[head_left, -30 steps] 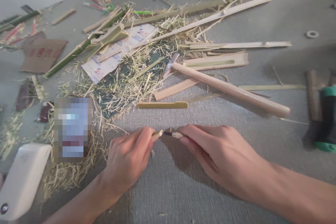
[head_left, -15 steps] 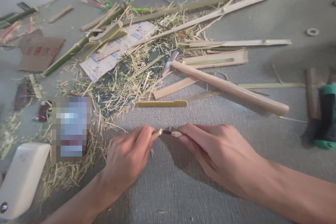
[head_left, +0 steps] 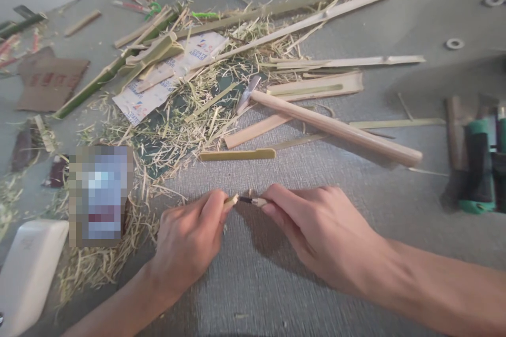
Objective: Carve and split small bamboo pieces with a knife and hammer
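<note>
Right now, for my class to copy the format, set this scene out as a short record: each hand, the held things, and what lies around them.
Left hand: pinching a small bamboo piece
Right hand: gripping a slim tool with a dark tip and metal collar
Held things: end to end, tip facing the piece; contact too small to tell
Beyond the hands: a yellowish strip, then a hammer, its head towards the left
Left side: shavings, white rounded device
Far right: flat rings

Strip [head_left: 231, 201] in left fingers [head_left: 215, 204] | tool [head_left: 255, 201] in right fingers [head_left: 281, 196] | hammer [head_left: 336, 126] beyond both
</note>
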A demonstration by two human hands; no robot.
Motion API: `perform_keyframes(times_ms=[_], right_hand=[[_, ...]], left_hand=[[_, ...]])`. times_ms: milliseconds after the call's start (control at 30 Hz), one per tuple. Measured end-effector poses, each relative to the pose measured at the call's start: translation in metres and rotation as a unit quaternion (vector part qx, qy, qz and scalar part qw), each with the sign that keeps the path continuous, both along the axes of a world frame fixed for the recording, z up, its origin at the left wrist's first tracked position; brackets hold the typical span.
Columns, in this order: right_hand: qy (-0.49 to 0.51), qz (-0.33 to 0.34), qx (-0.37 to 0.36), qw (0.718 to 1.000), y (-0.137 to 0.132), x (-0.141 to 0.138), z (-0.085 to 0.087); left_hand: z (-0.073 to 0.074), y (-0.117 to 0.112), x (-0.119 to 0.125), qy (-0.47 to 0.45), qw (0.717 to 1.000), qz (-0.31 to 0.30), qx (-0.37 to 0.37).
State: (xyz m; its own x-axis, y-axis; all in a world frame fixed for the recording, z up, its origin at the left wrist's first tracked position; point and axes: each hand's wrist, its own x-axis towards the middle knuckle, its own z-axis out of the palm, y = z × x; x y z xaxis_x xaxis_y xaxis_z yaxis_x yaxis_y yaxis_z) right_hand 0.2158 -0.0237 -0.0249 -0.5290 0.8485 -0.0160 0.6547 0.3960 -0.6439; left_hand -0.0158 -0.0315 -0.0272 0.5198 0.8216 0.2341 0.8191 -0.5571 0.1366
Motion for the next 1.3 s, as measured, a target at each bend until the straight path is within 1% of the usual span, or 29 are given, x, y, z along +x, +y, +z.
perform_keyframes(times_ms=[167,400,667,833,933,1067,1200,1300], right_hand=[[-0.020,0.004,0.012,1.000,-0.001,0.000,-0.001],[-0.035,0.036,0.055,0.997,0.002,0.003,-0.001],[-0.062,0.076,0.041,0.994,0.013,0.009,0.001],[-0.070,0.097,0.039,0.992,0.018,0.014,0.002],[-0.068,0.116,0.037,0.990,0.021,0.018,0.003],[-0.044,0.139,0.010,0.989,0.027,0.022,0.005],[-0.017,0.127,-0.024,0.991,0.027,0.023,0.005],[-0.007,0.099,-0.022,0.995,0.021,0.021,0.004]], left_hand=[[-0.001,0.000,0.003,0.007,1.000,0.005,0.005],[-0.001,-0.001,0.000,0.019,1.000,-0.007,-0.001],[-0.002,-0.001,-0.002,0.025,0.999,-0.030,0.002],[-0.002,-0.001,-0.004,0.032,0.998,-0.056,0.011],[-0.002,0.000,-0.005,0.044,0.997,-0.069,0.016],[-0.002,0.000,-0.004,0.034,0.996,-0.087,0.010],[-0.002,0.001,-0.004,-0.009,0.996,-0.091,-0.001],[-0.003,0.001,-0.004,-0.025,0.996,-0.084,-0.004]])
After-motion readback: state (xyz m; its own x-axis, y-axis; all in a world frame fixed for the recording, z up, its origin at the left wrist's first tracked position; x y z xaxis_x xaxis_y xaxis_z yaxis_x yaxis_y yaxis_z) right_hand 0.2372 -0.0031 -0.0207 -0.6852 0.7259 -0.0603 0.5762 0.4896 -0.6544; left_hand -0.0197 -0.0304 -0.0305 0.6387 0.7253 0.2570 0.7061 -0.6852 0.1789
